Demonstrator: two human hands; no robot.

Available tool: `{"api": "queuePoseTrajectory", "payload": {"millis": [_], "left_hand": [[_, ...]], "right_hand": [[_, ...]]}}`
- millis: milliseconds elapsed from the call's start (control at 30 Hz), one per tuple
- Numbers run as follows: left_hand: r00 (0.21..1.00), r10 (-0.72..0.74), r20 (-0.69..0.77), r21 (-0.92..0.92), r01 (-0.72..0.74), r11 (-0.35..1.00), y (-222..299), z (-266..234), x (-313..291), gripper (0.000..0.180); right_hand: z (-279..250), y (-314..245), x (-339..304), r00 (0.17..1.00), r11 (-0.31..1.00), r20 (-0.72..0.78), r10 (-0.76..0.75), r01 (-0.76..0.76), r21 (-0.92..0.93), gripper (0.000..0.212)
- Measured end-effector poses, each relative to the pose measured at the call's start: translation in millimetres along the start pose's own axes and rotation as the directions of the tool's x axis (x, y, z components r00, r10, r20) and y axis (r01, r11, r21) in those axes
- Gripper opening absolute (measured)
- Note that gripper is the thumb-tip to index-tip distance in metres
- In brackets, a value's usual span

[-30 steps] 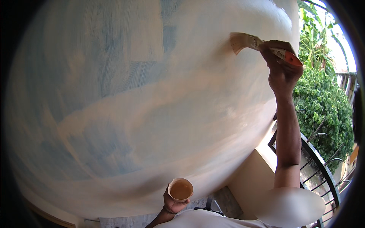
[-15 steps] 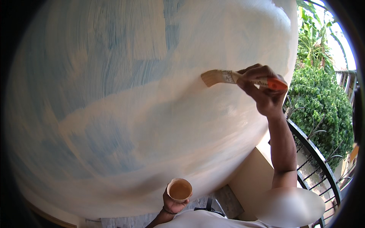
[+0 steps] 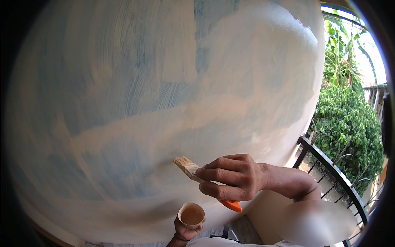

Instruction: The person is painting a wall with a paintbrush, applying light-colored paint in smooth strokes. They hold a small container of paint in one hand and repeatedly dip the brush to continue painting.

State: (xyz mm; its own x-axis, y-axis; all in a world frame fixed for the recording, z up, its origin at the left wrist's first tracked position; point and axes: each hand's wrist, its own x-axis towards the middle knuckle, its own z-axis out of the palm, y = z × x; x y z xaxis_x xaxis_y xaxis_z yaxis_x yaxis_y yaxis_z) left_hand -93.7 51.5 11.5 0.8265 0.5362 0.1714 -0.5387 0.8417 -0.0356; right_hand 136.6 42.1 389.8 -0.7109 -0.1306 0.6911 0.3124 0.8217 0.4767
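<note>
My right hand (image 3: 234,177) grips a paintbrush (image 3: 188,166) with pale bristles and an orange-tipped handle. The bristles point up and to the left, close to the wall; whether they touch it I cannot tell. Lower down, my left hand (image 3: 187,231) is wrapped round a small cup (image 3: 191,215) with a pale rim, and tan-brown liquid shows inside it. Filling most of the view, the wall (image 3: 135,136) carries streaky patches of blue and cream paint.
A dark metal railing (image 3: 335,168) runs along the right side, with a leafy green bush (image 3: 349,131) beyond it. Below the wall, grey flooring (image 3: 245,230) shows near my body.
My right hand with the paintbrush has come down and to the left, off the upper right wall and nearer the cup. My left hand still holds the cup, with a slight shift in view.
</note>
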Motion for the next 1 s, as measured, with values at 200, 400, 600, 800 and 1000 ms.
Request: {"api": "queuePoseTrajectory", "payload": {"millis": [200, 400, 600, 800, 1000], "left_hand": [[0.996, 0.081, -0.024, 0.000, -0.081, 0.997, 7, 5, -20, 0.063], [0.835, 0.534, 0.133, 0.991, -0.105, -0.082, 4, -27, -9, 0.066], [0.777, 0.586, 0.230, 0.966, -0.107, -0.237, 7, -77, -3, 0.066], [0.846, 0.528, 0.080, 0.997, -0.072, -0.036, 4, -53, 6, 0.067], [0.874, 0.484, -0.033, 0.962, -0.103, 0.251, -8, -63, 27, 0.068]], "right_hand": [[-77, 123, 40, 0.787, 0.810, -0.298, 0.540, -0.391, 0.436, 0.010], [-290, 254, -17, 0.378, 0.839, -0.791, 0.480, -0.460, 0.290, 0.019], [-302, 269, -45, 0.815, -0.356, -0.573, 0.084, -0.512, -0.782, 0.013], [-116, 166, 99, 0.783, 0.980, -0.621, 0.029, -0.145, -0.138, 0.007], [-187, 218, 59, 0.672, 0.942, -0.660, 0.335, -0.261, 0.212, 0.011]]}}
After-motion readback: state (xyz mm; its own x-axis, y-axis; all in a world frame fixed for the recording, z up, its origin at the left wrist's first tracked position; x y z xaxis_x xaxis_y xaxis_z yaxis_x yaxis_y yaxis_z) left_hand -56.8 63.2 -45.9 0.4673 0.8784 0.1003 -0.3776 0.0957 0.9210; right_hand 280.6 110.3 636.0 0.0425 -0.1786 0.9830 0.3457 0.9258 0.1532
